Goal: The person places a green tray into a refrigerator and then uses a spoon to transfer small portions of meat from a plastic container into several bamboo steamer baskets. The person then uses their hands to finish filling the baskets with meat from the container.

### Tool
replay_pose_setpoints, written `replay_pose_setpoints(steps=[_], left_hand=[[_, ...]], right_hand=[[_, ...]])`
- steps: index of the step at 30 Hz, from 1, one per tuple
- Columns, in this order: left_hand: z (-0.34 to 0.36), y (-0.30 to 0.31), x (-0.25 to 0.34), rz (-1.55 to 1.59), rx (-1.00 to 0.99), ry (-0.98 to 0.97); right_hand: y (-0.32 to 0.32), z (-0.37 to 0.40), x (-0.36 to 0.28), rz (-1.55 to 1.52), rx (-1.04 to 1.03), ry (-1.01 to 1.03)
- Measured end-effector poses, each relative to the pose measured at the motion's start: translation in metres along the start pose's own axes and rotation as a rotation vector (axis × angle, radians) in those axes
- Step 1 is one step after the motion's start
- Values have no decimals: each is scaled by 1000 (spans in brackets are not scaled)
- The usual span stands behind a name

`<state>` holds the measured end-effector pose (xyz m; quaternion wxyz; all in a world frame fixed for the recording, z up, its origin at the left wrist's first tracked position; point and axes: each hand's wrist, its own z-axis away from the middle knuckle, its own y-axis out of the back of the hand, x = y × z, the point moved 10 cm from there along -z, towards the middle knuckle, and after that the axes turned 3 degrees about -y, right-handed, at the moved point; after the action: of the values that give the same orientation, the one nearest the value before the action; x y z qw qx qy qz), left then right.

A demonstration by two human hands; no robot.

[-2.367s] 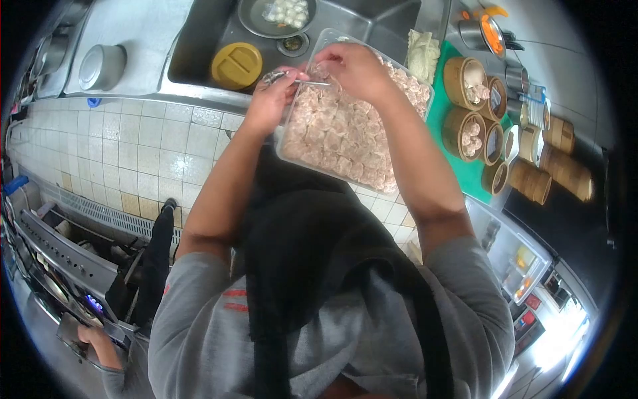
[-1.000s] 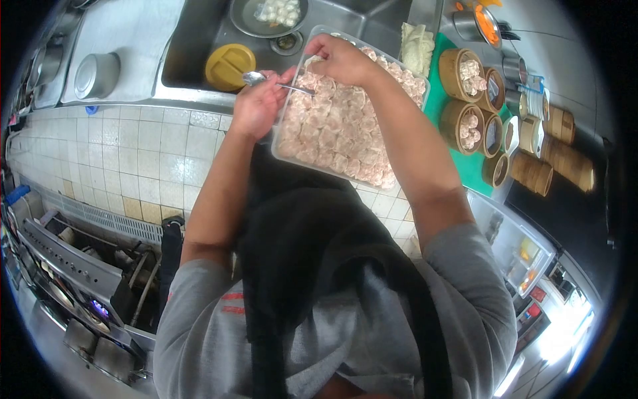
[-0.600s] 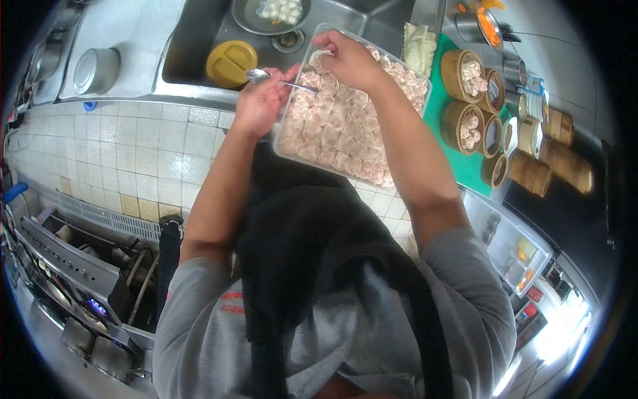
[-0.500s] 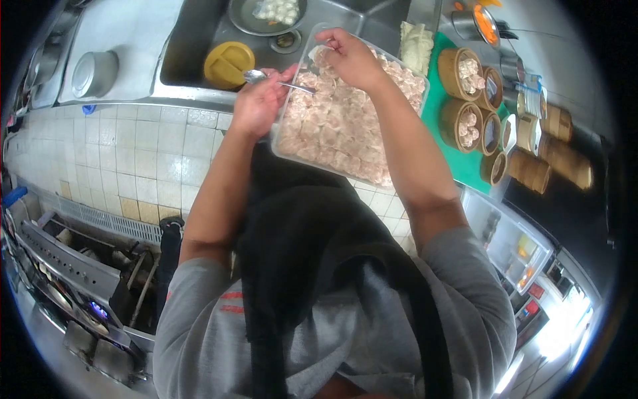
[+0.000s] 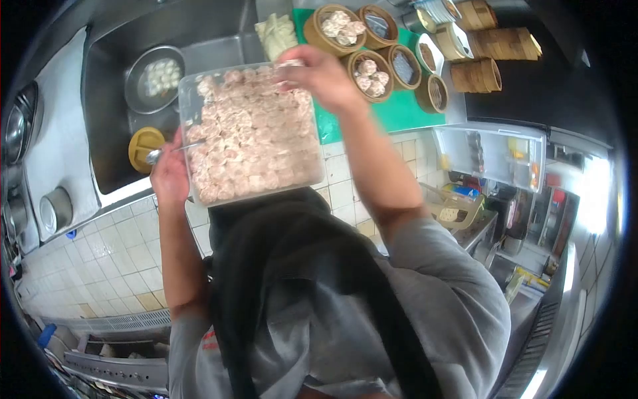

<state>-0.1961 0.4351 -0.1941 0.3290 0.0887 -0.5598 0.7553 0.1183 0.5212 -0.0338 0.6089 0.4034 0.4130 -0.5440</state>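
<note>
My left hand grips the left side of a clear plastic container and also holds a metal spoon, whose handle runs over the container's edge. Rows of shumai dumplings fill most of the container; a gap shows at its upper left. Over the far right corner is my right hand, slightly blurred, its fingers closed on a pale shumai. Just beyond it, a bamboo steamer and a nearer bamboo steamer each hold several shumai.
The steamers stand on a green board, with a folded cloth beside it. In the sink are a metal bowl of white pieces and a yellow divided dish. Stacked bamboo steamers stand at the far right.
The view has turned rightward. My right hand has moved from the container's upper left corner to its far right corner, near the steamers, with a shumai. My left hand still holds container and spoon.
</note>
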Motion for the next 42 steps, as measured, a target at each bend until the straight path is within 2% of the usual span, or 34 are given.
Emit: replay_pose_setpoints(steps=[1, 3, 4, 6, 9, 11, 12, 14, 18, 21, 22, 23, 24, 26, 28, 30, 32, 34, 38, 41, 42], left_hand=[[-1, 7, 1, -39, 26, -29], [0, 1, 0, -34, 4, -31], [-1, 3, 0, -45, 12, -42], [2, 1, 0, 12, 16, -38], [6, -11, 1, 14, -11, -40], [7, -8, 4, -10, 68, -93], [9, -6, 6, -21, 107, -120], [10, -10, 7, -25, 58, -110], [19, -11, 9, -84, 89, -117], [16, -10, 12, 58, -209, -167], [15, 2, 10, 47, -105, -152], [14, 4, 8, 94, -146, -149], [15, 5, 11, 136, -180, -153], [16, -7, 12, 173, -104, -151], [18, -14, 14, 201, -97, -180], [16, -16, 18, 170, -87, -201], [18, -21, 20, 133, -67, -211], [19, -27, 23, 91, -31, -213], [19, -23, 23, 91, -118, -207], [21, -35, 24, 88, -142, -258], [20, -30, 21, 97, -76, -252]], right_hand=[[38, 10, -14, 311, 110, 44], [125, 26, -31, 564, 312, 120], [177, 28, -26, 504, 403, 152], [258, 33, -31, 710, 564, 159], [330, 32, -11, 791, 612, -86], [351, 17, -6, 1027, 614, -59], [357, 11, 1, 1075, 595, -61], [351, 4, 11, 1102, 535, -77], [332, 1, 16, 1228, 520, 34], [331, 7, 12, 1390, 557, -32], [328, 14, 0, 1346, 644, 30], [317, 22, -12, 1296, 723, 94], [284, 26, -25, 1215, 671, 163], [201, 37, -49, 1036, 556, 290], [100, 31, -34, 844, 242, 511], [-19, 42, -21, 828, -109, 549], [-120, 63, -18, 857, -349, 541], [-186, 62, 7, 936, -468, 625], [-237, 46, 36, 908, -461, 665], [-231, 21, 48, 928, -569, 453], [-216, 12, 37, 907, -496, 401]])
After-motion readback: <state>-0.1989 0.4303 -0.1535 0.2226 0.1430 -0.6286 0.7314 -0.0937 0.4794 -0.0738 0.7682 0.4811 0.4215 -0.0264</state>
